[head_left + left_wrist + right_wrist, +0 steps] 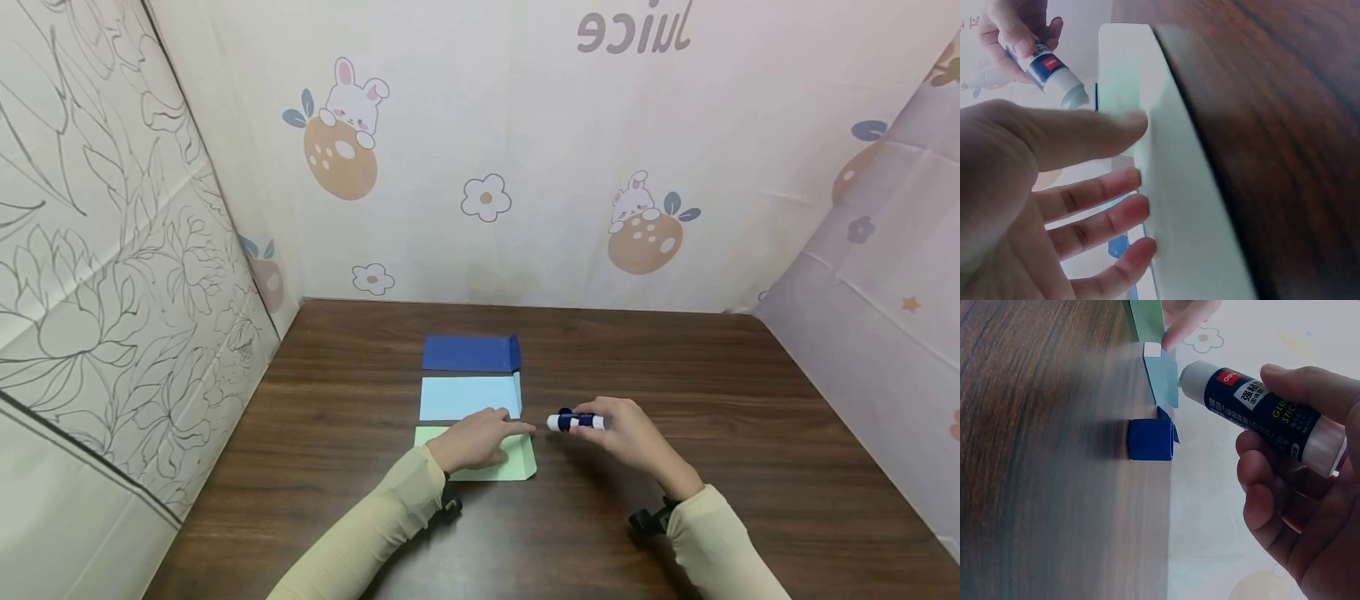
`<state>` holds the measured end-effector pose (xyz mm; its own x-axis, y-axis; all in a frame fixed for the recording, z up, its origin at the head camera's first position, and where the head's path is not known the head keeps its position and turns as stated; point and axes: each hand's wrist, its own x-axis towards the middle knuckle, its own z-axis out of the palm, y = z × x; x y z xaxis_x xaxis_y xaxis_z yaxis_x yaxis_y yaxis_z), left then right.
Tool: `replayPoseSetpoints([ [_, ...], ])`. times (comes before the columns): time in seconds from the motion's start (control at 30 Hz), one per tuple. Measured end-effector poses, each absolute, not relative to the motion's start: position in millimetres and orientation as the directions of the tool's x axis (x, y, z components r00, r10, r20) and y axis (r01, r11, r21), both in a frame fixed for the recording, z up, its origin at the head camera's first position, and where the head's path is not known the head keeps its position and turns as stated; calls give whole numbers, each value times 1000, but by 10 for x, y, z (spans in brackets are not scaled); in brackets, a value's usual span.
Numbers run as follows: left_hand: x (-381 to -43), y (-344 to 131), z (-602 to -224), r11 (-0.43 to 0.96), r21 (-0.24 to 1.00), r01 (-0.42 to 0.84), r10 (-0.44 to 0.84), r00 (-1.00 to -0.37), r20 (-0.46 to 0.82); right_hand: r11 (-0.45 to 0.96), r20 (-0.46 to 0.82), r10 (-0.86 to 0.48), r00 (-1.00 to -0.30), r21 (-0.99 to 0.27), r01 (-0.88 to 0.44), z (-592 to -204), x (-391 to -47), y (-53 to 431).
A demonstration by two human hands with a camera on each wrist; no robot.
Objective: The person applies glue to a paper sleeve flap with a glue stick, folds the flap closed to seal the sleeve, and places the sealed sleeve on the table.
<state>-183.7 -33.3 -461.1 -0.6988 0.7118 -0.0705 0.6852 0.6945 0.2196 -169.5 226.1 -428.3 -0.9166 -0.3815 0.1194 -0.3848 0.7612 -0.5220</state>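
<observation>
My left hand (474,439) rests on a light green envelope (517,468), the index finger reaching toward the flap at its right end. In the left wrist view the fingertips (1138,206) touch the paper along the flap's fold. To the right, my right hand (626,429) grips an uncapped glue stick (1257,409) between thumb and fingers. Its white tip faces left, toward the envelopes, raised above the table. A blue cap (1150,439) stands on the table just beyond the glue stick.
Behind the green envelope lie a light blue envelope (465,397) and a dark blue envelope (468,353), lined up in a column with flaps to the right. The brown wooden table (337,500) meets a printed cloth wall (525,267) at the back.
</observation>
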Motion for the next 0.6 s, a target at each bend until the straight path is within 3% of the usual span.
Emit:
replayPoseSetpoints([
  [0.6, -1862, -390, -4646, 687, 319, 652, 708, -700, -93, 753, 100, -379, -920, -545, -370, -4313, -1698, 2257],
])
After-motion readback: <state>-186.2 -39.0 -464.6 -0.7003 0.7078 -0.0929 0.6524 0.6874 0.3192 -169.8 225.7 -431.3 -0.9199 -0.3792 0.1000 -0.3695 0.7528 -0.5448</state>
